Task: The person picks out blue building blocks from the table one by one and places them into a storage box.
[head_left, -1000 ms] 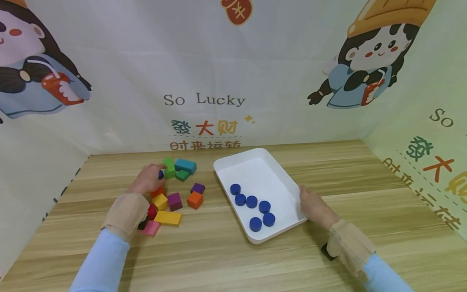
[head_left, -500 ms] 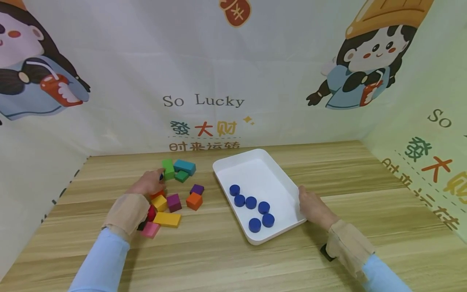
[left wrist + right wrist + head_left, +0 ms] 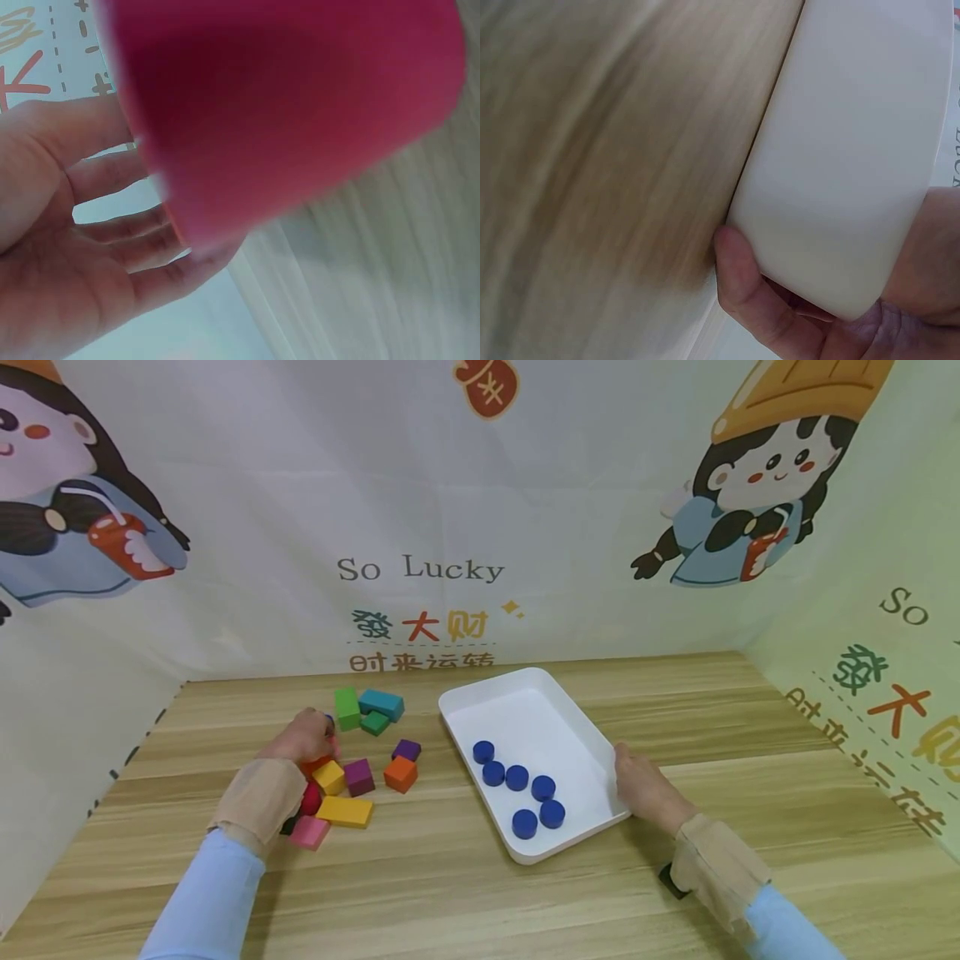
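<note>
My left hand reaches into a group of coloured blocks at the left. At its fingertips shows a small blue piece, mostly covered by the fingers. A pink block peeks out just below them. In the left wrist view a large, blurred red block hides the fingertips. The white tray stands in the middle, with several blue discs lying inside it. My right hand grips the tray's right side; in the right wrist view the thumb presses against the wall's lower edge.
Around the left hand lie a light green block, a teal block, a dark green block, purple, orange and yellow blocks, and a pink block in front. A printed cloth rises behind the wooden table.
My left hand has drawn slightly back and left from the light green block, the blue piece shifting with it, and a pink block now shows under the fingers. Right hand and tray stay put.
</note>
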`<state>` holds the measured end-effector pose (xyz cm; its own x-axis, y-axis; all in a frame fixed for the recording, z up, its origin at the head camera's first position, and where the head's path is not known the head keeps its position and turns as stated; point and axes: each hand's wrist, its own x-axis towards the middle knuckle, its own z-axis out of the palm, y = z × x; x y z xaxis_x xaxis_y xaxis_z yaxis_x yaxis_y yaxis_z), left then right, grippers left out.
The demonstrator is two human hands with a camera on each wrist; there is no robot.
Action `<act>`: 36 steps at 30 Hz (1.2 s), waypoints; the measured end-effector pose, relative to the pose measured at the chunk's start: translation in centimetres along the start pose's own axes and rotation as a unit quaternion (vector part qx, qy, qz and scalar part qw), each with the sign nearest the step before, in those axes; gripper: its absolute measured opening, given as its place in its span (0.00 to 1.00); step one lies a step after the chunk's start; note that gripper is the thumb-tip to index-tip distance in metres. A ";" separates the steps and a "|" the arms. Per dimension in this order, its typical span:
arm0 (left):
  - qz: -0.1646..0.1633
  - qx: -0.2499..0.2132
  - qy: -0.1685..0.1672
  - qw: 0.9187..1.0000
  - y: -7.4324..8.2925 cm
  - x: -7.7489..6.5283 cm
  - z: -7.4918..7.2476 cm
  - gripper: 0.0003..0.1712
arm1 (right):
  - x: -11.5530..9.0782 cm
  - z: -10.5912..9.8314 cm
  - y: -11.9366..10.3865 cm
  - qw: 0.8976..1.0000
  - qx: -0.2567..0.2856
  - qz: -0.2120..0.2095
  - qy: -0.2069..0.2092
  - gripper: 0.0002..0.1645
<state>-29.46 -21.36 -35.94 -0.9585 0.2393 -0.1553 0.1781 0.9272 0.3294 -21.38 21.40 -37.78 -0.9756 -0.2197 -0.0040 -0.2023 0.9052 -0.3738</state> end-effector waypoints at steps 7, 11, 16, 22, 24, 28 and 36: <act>-0.010 -0.004 -0.009 1.000 0.0 0.1 0.1 0.11 | 0.0 0.1 0.1 1.000 -0.003 0.002 0.001 0.14; -0.015 -0.017 -0.015 1.000 -0.1 0.0 0.0 0.15 | 0.0 0.2 0.2 1.000 -0.006 0.001 0.002 0.15; -0.038 -0.029 -0.034 0.998 -0.2 0.0 -0.3 0.28 | 0.1 0.2 0.3 1.000 -0.004 -0.001 0.007 0.14; -0.023 -0.009 -0.051 0.998 -0.4 0.6 -0.3 0.29 | 0.2 0.2 0.2 1.000 -0.004 0.001 0.006 0.15; -0.012 0.007 -0.053 0.998 -0.5 0.7 -0.3 0.27 | 0.3 0.2 0.2 1.000 -0.007 -0.002 0.008 0.16; -0.002 0.010 -0.059 0.998 -0.5 0.9 -0.4 0.21 | 0.2 0.2 0.2 1.000 -0.006 -0.006 0.008 0.19; -0.048 -0.050 -0.079 0.994 -0.3 0.8 -0.6 0.12 | 0.0 0.0 0.0 1.000 -0.004 -0.005 0.005 0.19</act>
<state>-30.41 -21.65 -35.59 -0.9217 0.2011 -0.3317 0.0575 0.9165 0.3958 -21.37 21.42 -37.82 -0.9742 -0.2254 0.0098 -0.2133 0.9060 -0.3656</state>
